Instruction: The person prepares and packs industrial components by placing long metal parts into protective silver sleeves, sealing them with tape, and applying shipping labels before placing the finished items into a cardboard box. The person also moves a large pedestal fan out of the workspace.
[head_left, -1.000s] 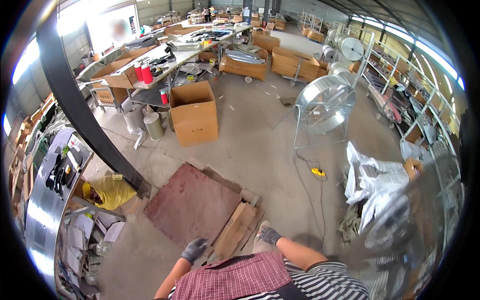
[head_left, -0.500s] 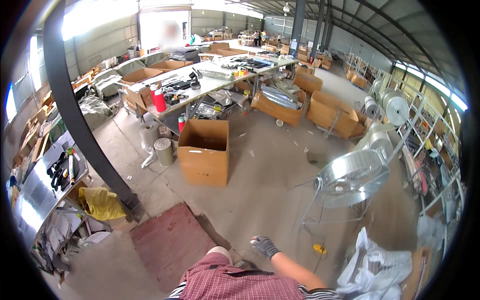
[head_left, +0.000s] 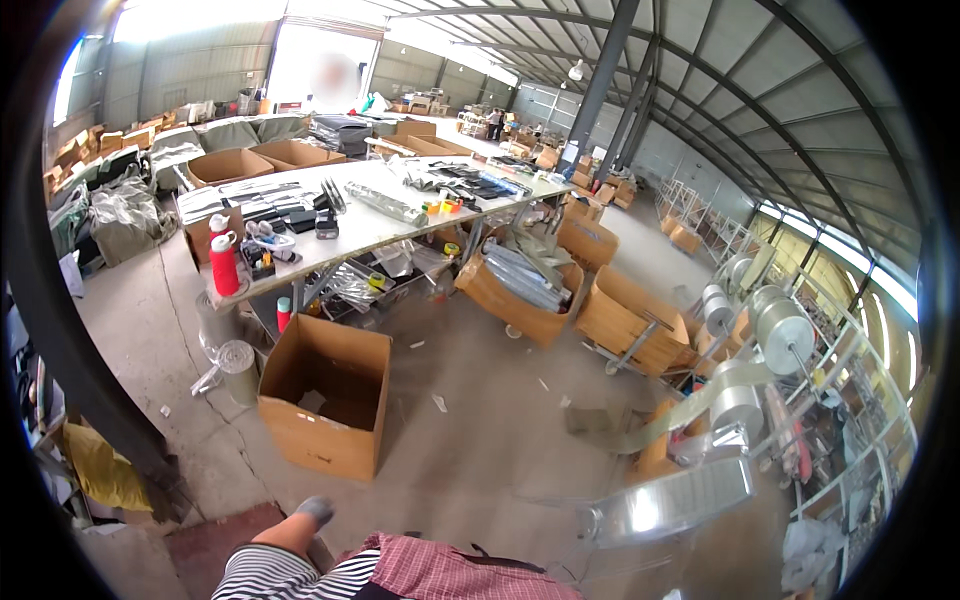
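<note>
My left hand [head_left: 317,510], in a grey glove, swings forward at the bottom of the view, below a striped sleeve. It is small and smeared, so its fingers cannot be read, and I see nothing held in it. An open cardboard box [head_left: 325,400] stands on the floor just ahead, nearest to that hand but apart from it. A scrap of paper or the like lies inside the box. My right hand is out of the picture.
A long worktable [head_left: 330,255] beyond the box carries a red flask [head_left: 224,266], tools and packed goods. Wheeled cartons [head_left: 632,318] stand along its right side. A metal drum fan [head_left: 670,503] and a rack with rolls [head_left: 783,335] are at right; a dark post [head_left: 85,345] is at left.
I have moved forward, so the box and the worktable are closer. My right hand has left the view and my left hand has come into it. The fan sits lower in the picture.
</note>
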